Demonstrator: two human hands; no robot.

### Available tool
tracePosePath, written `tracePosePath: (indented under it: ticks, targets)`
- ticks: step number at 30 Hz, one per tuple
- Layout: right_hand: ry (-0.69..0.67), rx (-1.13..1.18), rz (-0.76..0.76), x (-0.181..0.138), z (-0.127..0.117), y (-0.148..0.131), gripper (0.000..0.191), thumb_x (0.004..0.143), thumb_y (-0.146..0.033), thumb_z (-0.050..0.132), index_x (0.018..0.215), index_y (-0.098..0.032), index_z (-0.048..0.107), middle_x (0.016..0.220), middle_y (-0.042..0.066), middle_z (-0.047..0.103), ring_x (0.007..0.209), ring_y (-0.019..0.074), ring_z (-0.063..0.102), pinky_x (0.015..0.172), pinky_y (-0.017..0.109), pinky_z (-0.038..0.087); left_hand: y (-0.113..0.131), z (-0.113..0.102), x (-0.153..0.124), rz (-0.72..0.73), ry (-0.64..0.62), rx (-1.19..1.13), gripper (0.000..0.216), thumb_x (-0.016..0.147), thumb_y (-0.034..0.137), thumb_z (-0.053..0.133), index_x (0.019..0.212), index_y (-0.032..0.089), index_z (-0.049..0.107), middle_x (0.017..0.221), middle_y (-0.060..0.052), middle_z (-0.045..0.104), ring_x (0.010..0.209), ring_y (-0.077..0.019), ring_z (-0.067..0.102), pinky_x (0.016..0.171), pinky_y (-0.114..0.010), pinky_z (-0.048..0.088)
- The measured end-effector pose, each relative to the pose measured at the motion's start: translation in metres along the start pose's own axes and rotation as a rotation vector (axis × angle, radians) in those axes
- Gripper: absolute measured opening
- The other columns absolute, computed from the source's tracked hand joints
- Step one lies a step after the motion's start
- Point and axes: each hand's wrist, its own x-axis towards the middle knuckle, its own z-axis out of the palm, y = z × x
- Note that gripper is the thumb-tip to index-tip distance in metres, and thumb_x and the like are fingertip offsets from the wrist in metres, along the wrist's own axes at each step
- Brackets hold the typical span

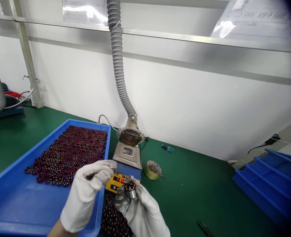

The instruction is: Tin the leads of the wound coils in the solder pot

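My right hand (143,205), in a white glove stained at the fingertips, grips a small motor stator (130,191) with copper windings on top and a shiny metal cylinder below. Up and to its left is my left hand (88,191), also gloved, its fingers curled together over the edge of the blue tray; whatever they pinch is too small or hidden to make out. Just beyond both hands stands a heated pot (127,154) with a square metal top and a yellow display panel (116,182). A pile of dark and red wound cores (114,222) lies below my hands.
The large blue tray (37,210) at left holds rows of wound cores (71,154). A fume hose (117,56) hangs above the pot. Right of it stand a round tin (152,170), a blue-handled tool (167,148), pliers (204,228) and stacked blue trays (269,184).
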Motion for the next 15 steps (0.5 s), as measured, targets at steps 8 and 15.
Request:
tracePosePath:
  ticks: [8, 15]
  targets:
    - [-0.022, -0.078, -0.068, -0.002, 0.006, -0.003, 0.032, 0.061, -0.036, 0.076, 0.089, -0.022, 0.068, 0.086, 0.006, 0.07, 0.081, 0.0227, 0.065, 0.083, 0.042, 0.049, 0.005, 0.012, -0.005, -0.087, -0.29, 0.085, 0.024, 0.061, 0.002, 0.054, 0.063, 0.021, 0.069, 0.079, -0.001, 0.067, 0.08, -0.0156, 0.061, 0.071, -0.022, 0.046]
    - [-0.028, -0.275, -0.169, -0.004, -0.001, -0.001, 0.033, 0.066, -0.042, 0.071, 0.091, -0.022, 0.068, 0.088, 0.008, 0.07, 0.082, 0.023, 0.065, 0.084, 0.043, 0.047, 0.007, -0.002, -0.007, -0.079, -0.029, -0.015, 0.011, 0.068, 0.015, 0.059, 0.068, 0.023, 0.066, 0.089, 0.001, 0.065, 0.09, -0.0159, 0.058, 0.076, -0.021, 0.044]
